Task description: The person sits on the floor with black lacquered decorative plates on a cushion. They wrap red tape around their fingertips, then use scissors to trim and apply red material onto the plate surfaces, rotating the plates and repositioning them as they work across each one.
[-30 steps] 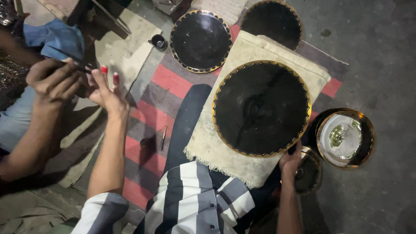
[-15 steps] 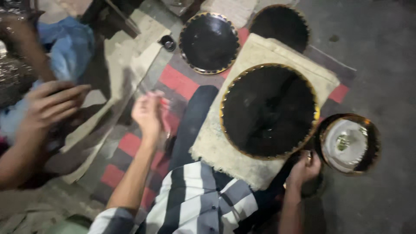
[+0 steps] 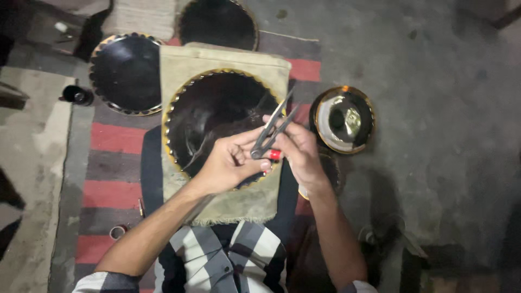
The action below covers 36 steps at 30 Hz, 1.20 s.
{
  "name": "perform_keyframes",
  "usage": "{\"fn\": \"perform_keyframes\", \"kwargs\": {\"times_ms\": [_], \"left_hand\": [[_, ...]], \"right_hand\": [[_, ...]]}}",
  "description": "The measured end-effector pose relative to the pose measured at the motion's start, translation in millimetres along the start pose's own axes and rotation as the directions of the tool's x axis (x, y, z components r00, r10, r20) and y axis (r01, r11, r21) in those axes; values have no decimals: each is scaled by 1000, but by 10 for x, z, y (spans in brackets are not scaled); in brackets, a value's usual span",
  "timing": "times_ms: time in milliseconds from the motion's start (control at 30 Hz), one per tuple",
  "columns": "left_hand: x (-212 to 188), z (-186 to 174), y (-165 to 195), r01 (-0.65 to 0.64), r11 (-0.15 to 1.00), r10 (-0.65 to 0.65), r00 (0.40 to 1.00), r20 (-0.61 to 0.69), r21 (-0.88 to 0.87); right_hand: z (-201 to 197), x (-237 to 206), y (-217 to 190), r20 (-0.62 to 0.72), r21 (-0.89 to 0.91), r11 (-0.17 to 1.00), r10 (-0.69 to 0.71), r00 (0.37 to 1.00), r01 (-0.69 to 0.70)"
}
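Both hands meet over the middle plate (image 3: 217,108). The left hand (image 3: 230,163) and right hand (image 3: 298,154) have their fingers pinched on a metal divider (image 3: 274,130), points up. The points could scratch the dark plate if either grip slips. Three dark plates appear, one on a cloth (image 3: 239,201), plus possibly one shiny bowl (image 3: 344,119).

From my end it's pretty dim overall, with light falling from above onto the middle so my hands (image 3: 266,154) and the shiny bowl (image 3: 343,119) catch some glare, while the corners sink into dark shadow and the whole shot looks a bit soft and grainy.
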State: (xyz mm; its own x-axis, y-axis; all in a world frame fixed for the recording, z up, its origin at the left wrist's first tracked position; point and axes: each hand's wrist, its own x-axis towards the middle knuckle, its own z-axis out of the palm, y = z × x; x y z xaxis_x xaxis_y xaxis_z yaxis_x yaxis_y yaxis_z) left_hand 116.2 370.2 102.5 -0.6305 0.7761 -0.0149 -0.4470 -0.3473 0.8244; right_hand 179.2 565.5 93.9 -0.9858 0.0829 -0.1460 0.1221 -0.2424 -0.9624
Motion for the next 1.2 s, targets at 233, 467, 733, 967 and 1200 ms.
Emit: {"fn": "perform_keyframes", "kwargs": {"times_ms": [233,467,733,967,1200], "left_hand": [[586,294,-173,81,997,-80,996,43,-12],[731,396,-95,-11,922,20,1000,-17,388],[487,141,263,-32,999,31,986,-163,-4],[-461,-361,162,-62,975,155,876,-457,212],[-776,-1296,491,144,442,568,719,-400,886]], "right_hand": [[-662,97,-260,-25,51,997,-48,999,49],[-759,158,-304,-109,-67,978,-206,972,200],[-57,43,-379,-76,-279,956,67,995,-86],[538,-370,23,-78,-489,862,107,991,-132],[506,-206,437,-166,-278,960,-69,984,20]]}}
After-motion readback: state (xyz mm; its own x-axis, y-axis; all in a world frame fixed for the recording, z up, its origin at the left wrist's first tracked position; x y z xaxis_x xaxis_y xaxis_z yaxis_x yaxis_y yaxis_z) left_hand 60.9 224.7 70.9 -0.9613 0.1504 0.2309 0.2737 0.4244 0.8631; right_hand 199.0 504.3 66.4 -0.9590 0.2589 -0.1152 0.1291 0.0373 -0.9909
